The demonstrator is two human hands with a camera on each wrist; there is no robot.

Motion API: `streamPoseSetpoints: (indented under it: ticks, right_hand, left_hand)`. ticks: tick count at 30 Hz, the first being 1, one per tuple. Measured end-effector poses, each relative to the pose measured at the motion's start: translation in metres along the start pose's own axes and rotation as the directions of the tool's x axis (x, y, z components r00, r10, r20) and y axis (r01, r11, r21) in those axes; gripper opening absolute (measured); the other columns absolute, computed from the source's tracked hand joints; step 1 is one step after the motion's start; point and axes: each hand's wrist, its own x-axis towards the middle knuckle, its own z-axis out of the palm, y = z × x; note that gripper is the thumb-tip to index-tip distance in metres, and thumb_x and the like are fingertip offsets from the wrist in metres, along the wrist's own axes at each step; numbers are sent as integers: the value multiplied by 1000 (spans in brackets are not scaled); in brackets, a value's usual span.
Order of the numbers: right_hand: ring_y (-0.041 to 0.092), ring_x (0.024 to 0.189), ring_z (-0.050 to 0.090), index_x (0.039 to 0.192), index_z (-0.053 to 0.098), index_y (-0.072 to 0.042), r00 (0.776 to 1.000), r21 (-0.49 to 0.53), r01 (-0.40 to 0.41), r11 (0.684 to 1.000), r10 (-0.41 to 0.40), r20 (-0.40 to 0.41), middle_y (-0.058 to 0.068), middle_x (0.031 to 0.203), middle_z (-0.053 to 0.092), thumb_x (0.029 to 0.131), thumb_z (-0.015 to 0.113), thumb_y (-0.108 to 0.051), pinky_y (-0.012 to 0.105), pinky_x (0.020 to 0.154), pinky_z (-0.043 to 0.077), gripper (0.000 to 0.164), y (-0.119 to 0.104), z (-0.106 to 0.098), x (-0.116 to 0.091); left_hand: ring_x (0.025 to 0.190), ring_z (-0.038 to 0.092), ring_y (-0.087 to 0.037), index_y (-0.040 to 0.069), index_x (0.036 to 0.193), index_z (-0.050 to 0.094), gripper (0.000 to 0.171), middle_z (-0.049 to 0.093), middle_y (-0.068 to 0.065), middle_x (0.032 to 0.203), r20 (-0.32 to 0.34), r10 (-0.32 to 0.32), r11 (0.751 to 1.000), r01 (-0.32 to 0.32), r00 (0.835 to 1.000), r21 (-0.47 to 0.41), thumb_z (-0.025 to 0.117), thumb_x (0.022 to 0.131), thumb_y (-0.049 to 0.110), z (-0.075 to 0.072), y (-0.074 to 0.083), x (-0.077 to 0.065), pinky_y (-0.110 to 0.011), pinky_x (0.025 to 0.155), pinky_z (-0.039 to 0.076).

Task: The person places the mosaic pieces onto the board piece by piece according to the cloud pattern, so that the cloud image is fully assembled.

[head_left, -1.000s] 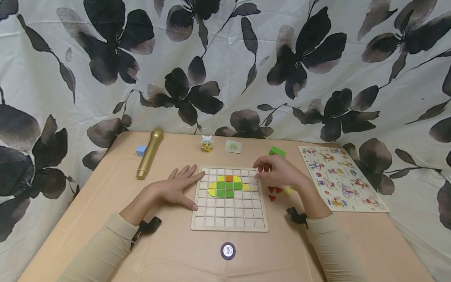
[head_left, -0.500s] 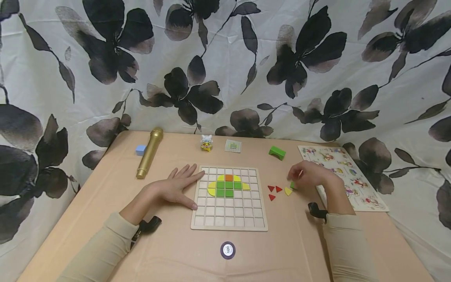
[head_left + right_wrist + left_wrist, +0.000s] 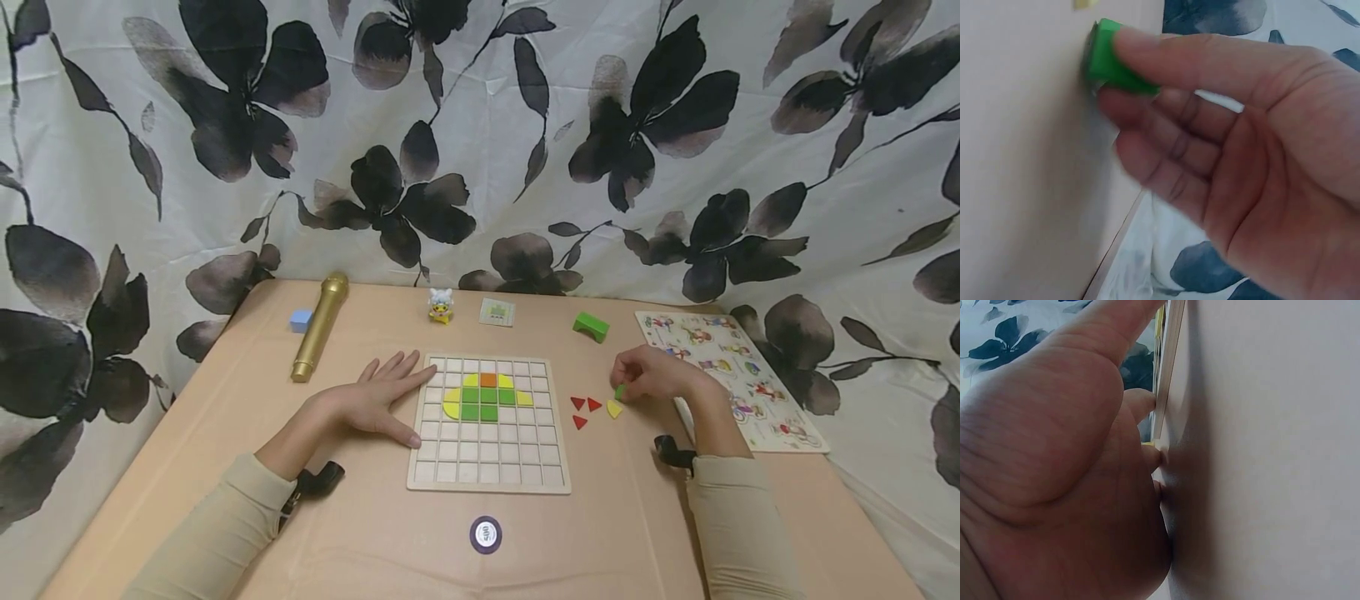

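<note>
My right hand point(image 3: 651, 375) is right of the grid board and pinches a small green tile point(image 3: 619, 391) between thumb and fingers. In the right wrist view the green tile point(image 3: 1110, 59) stands tilted close to the tabletop, partly covered by the thumb. A yellow tile point(image 3: 614, 408) and three red triangle tiles point(image 3: 577, 402) lie just left of that hand. My left hand point(image 3: 371, 407) is spread flat at the left edge of the grid board point(image 3: 487, 475), its thumb and fingertips at the rim. Green, yellow and orange tiles point(image 3: 478, 402) fill several cells in the board's upper half.
A picture board point(image 3: 731, 383) lies at the right beneath my right forearm's far side. Behind the grid board are a small figurine point(image 3: 440, 306), a pattern card point(image 3: 497, 312) and a green arch block point(image 3: 591, 326). A gold tube point(image 3: 320, 327), blue block point(image 3: 301, 321) and round chip point(image 3: 485, 534) lie around.
My right hand has left the board's upper right edge and moved right to the loose tiles, where it now pinches a green one. The left hand has stayed in place.
</note>
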Motion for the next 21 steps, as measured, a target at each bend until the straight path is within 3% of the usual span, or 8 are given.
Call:
streamPoseSetpoints:
  ticks: [4,8,15,21]
  right_hand:
    - [18,80,56,99,71,-1,991,97,114,989,-105,-87,8,86,65,87,78,1,24,70,49,14,-14,3,7]
    - [17,79,61,103,75,-3,970,142,228,963,-212,-123,11,94,72,88,81,-3,23,72,55,16,-44,13,16]
    - [17,86,67,108,81,-8,955,77,297,952,-293,-50,0,103,78,90,79,-1,24,79,58,20,-103,49,30]
    - [12,86,68,108,82,-10,944,32,329,944,-330,28,-3,103,78,88,80,1,24,81,59,22,-124,79,41]
  left_hand:
    - [162,-12,-38,29,169,15,120,-7,-13,176,3,-5,1000,5,1000,1,79,76,71,0,0,0,-66,125,-11]
    - [162,-12,-38,30,169,15,120,-7,-13,176,3,-8,1000,8,1000,2,80,76,71,0,0,0,-66,125,-11]
    - [162,-12,-38,30,169,15,120,-7,-13,176,3,-10,1000,10,1000,3,80,76,71,0,1,0,-67,125,-10]
    - [162,-12,-38,29,169,15,120,-7,-14,176,1,-6,1000,6,1000,2,80,76,71,-1,0,0,-67,125,-10]
